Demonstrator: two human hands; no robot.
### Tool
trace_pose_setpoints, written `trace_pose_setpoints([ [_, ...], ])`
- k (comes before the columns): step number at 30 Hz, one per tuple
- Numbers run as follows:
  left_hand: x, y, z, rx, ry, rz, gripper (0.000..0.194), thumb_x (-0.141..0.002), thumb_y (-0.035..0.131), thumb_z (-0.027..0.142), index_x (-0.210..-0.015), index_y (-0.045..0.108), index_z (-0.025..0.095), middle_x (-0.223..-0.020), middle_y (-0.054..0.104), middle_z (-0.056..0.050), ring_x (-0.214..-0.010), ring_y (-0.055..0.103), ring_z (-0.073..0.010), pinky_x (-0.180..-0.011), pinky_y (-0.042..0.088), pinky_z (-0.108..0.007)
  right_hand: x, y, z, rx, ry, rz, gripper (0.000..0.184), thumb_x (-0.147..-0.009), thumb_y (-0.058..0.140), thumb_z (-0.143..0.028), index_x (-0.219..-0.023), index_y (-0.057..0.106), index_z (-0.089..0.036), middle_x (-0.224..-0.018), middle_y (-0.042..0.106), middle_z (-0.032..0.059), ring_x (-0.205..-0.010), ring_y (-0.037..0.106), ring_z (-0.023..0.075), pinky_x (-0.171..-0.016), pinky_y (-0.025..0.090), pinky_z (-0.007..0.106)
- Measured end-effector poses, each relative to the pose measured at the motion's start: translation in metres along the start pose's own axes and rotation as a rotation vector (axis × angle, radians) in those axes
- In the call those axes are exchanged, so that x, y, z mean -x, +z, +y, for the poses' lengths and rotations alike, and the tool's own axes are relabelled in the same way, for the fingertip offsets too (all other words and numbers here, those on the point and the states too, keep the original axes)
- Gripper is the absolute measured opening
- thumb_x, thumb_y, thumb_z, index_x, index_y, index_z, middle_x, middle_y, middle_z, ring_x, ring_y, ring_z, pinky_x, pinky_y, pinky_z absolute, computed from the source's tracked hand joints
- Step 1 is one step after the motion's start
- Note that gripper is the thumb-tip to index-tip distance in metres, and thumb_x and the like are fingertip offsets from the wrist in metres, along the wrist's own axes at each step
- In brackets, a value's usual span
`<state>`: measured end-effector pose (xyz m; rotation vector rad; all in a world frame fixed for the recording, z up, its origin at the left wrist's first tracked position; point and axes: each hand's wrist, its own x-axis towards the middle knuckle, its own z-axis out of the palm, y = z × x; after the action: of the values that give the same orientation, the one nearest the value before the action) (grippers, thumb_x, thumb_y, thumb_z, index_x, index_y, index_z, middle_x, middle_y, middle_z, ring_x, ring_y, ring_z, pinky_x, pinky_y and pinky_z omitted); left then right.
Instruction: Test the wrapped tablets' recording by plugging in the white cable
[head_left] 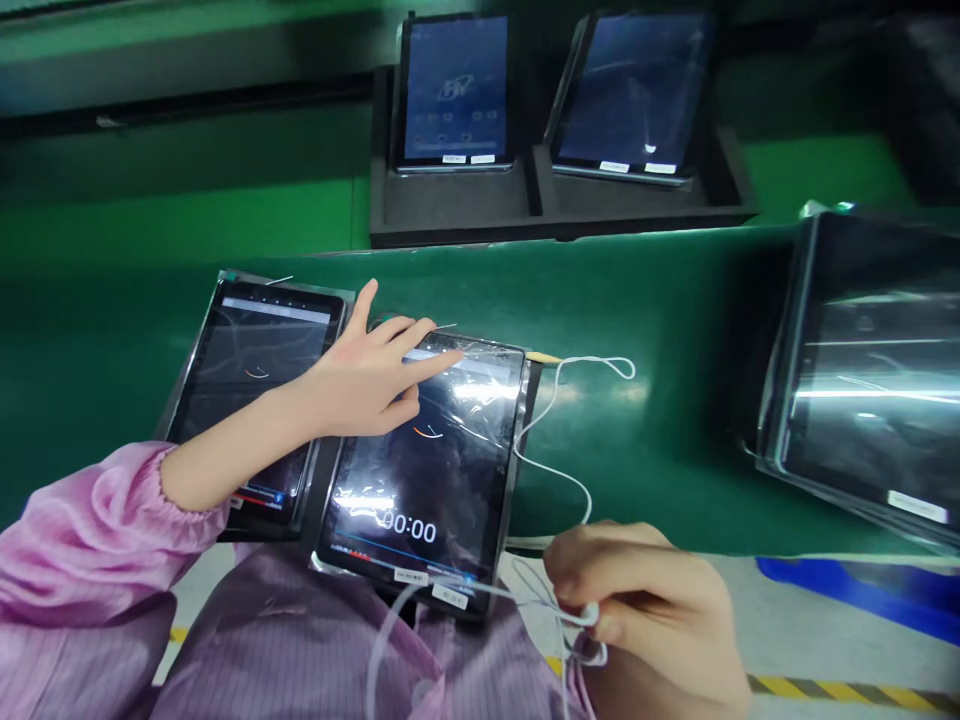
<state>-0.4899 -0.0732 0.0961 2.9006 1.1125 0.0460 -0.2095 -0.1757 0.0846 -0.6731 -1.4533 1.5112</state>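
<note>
My left hand point(375, 375) lies over the upper left of a tablet point(442, 470) with clear film on its screen, fingers spread. This tablet shows "00:00" and sits tilted at the table's front edge. In my right hand point(652, 600), at the lower right, white earphones point(591, 615) are pinched between thumb and fingers. Their thin white cord point(555, 466) loops up over the table towards a yellow, pointed piece point(543, 357) at the tablet's top right corner; whether they connect I cannot tell. A second tablet point(259, 370), partly behind my left forearm, lies to the left.
Beyond the green table point(675, 300) stands a black divided tray point(465, 215), holding a lit tablet point(455, 95) and another tablet point(634, 95). Stacked tablets point(870, 370) rise at the right. The floor with yellow-black tape point(847, 690) shows below the table edge.
</note>
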Motion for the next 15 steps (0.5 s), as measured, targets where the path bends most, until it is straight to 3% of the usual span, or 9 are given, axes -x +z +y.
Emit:
trace_pose_setpoints([
  [8,0.000,0.001,-0.002,-0.017,0.028,-0.028,0.052,-0.095,0.048,0.021,-0.145,0.058,0.030,-0.145,0.058,-0.015,-0.122,0.062,-0.0334,-0.114,0.022,-0.080,0.008,0.000,0.007,-0.038,0.005,0.016,0.019,-0.100,0.065,-0.033,-0.114,0.078,-0.032,-0.080,0.073,0.0032,-0.060,0.068,0.0181,-0.053,0.059,0.029],
  [15,0.003,-0.004,-0.003,0.057,-0.038,-0.033,0.061,-0.096,0.040,0.021,-0.156,0.041,0.014,-0.148,0.057,-0.018,-0.130,0.059,-0.0325,-0.120,0.011,-0.077,0.015,0.007,0.014,-0.074,0.000,0.083,0.018,-0.095,0.071,-0.045,-0.103,0.080,-0.030,-0.062,0.068,0.0001,-0.044,0.060,0.0168,-0.045,0.054,0.029],
])
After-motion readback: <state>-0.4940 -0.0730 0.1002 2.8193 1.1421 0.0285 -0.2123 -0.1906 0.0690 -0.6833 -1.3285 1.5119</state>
